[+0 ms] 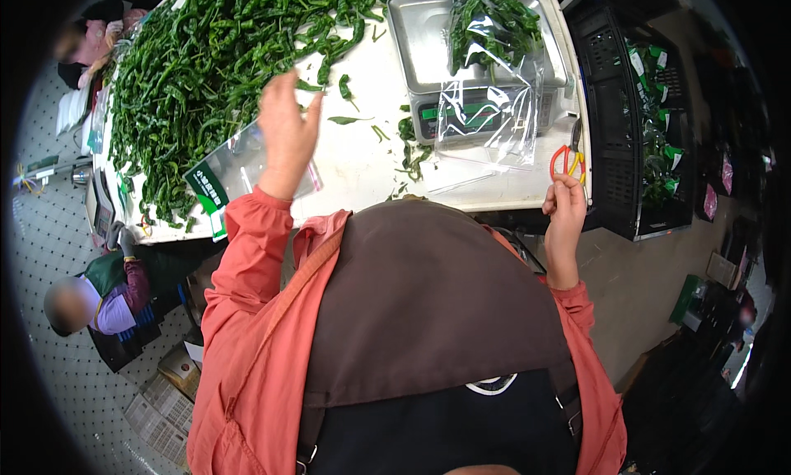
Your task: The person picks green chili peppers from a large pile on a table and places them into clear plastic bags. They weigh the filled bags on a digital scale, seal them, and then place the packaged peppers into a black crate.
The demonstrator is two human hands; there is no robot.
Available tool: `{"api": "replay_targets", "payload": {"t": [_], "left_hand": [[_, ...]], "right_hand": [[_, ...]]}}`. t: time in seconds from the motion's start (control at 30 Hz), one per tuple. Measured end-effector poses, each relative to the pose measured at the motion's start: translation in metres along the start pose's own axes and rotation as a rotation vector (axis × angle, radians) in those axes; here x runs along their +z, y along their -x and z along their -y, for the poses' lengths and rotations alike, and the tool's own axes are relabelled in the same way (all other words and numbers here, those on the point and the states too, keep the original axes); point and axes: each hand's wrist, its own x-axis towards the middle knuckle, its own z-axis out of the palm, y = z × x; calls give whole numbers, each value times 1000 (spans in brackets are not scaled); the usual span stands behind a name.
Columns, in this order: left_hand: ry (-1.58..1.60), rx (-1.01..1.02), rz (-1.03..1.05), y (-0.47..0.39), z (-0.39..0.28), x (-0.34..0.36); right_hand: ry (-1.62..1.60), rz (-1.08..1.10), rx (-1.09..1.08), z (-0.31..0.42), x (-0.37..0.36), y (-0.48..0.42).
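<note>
My left hand (286,129) is over the white table (352,178), fingers apart, above a clear plastic bag (238,160) with a green printed panel. Beyond it spreads a large heap of green peppers (204,61). A digital scale (423,55) with a steel pan stands at the back right, and a clear bag of green peppers (488,30) lies on its pan, its open end hanging over the display. My right hand (567,200) is at the table's right edge, fingers bent together, beside scissors (567,157) with red and yellow handles; whether it holds anything is unclear.
Black plastic crates (612,123) with packed green bags stand right of the table. A co-worker with grey gloves (123,237) is at the left corner; another person in pink (96,42) is at the far left. Loose peppers and stem scraps (411,147) lie near the scale.
</note>
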Motion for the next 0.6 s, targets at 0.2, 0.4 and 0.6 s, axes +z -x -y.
{"api": "replay_targets", "payload": {"t": [0.2, 0.4, 0.6], "left_hand": [[839, -511, 597, 38, -81, 37], [700, -296, 755, 29, -128, 61], [1061, -561, 845, 37, -115, 53]], "right_hand": [[286, 34, 71, -19, 13, -24], [216, 136, 232, -21, 35, -41], [218, -55, 130, -42, -6, -38]]}}
